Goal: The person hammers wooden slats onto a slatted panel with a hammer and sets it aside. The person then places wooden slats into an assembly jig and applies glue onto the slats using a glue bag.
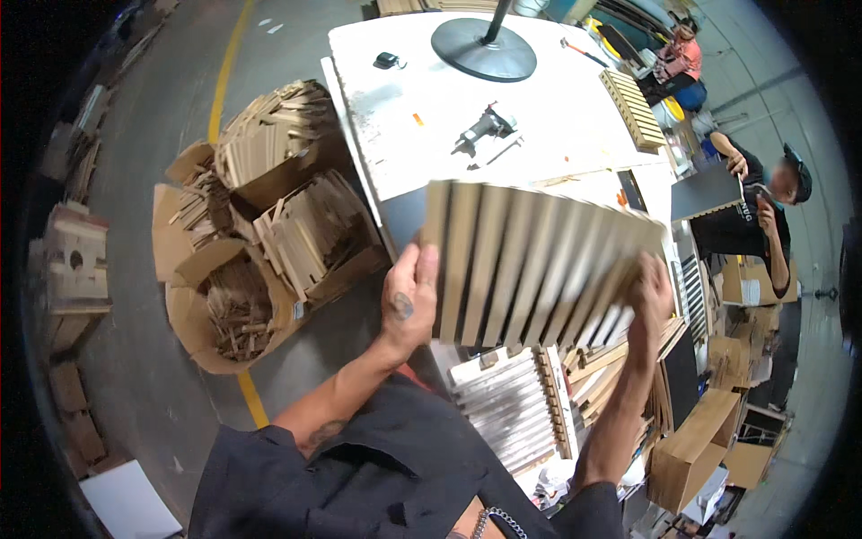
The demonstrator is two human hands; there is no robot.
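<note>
Between my two hands is a slatted wooden panel (516, 260), light slats with dark gaps, raised over the near part of the white table. My left hand (409, 301) closes round its left edge, thumb lying along the outer slat. At the opposite edge my right hand (651, 292) is closed on the panel, a little blurred. Beneath the panel, close to my body, sits a slatted frame (507, 409) with pale parallel strips and a notched wooden side. A dark power tool (489, 130) lies on the table beyond the panel.
A round black stand base (485, 49) rests on the white table (368, 117), along with a small black object (388, 60), a hammer (584, 51) and another slatted panel (633, 108). Cardboard boxes (202, 346) of wood strips stand left. A co-worker (745, 198) holds a dark board at right.
</note>
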